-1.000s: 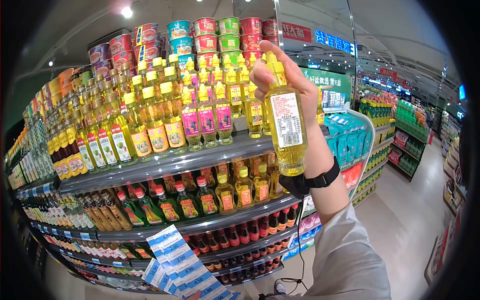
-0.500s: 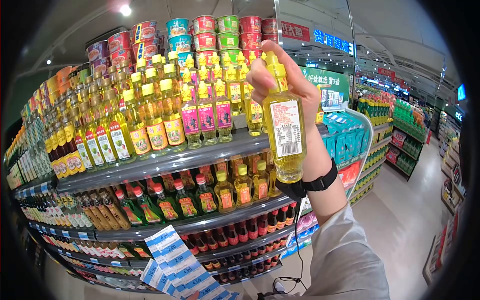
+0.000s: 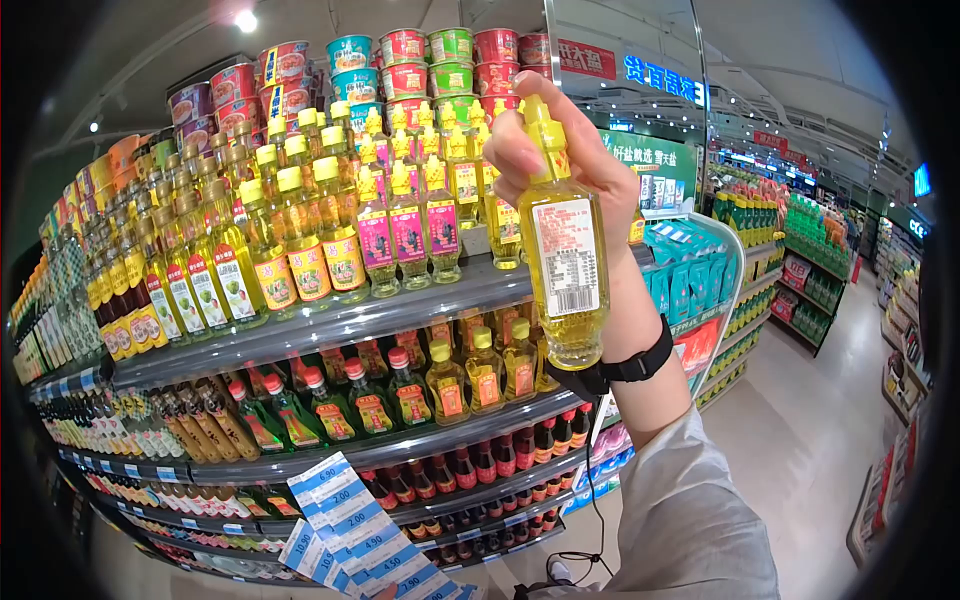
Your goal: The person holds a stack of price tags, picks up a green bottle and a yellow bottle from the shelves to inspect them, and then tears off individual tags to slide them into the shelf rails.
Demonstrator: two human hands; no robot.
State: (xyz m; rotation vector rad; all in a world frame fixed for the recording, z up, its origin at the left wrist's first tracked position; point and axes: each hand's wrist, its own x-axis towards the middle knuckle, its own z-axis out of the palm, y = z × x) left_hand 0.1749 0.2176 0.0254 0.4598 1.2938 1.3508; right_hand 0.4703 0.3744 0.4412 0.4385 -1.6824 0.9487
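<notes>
My right hand [image 3: 575,150] is closed around the yellow cap and neck of an oil bottle [image 3: 566,275]. The bottle is clear, holds yellow oil, and hangs almost upright with its white barcode label facing me. At the bottom edge, strips of blue and white price labels [image 3: 350,520] fan upward. Only a bit of my left hand [image 3: 385,592] shows against them; the rest lies out of view. Behind the raised bottle, similar yellow-capped bottles with pink labels [image 3: 408,235] stand in rows on the top shelf.
A curved grey shelf unit [image 3: 390,308] carries several tiers of bottles, with instant noodle tubs [image 3: 405,80] stacked at the back. Teal packets [image 3: 690,265] fill a rack on the right. Beyond it runs an aisle floor [image 3: 775,420]. A black cable [image 3: 592,480] dangles below my wrist strap.
The bottle and my right hand have shifted very slightly left in view, and the shelves have moved a little with the camera. The grip on the bottle is unchanged.
</notes>
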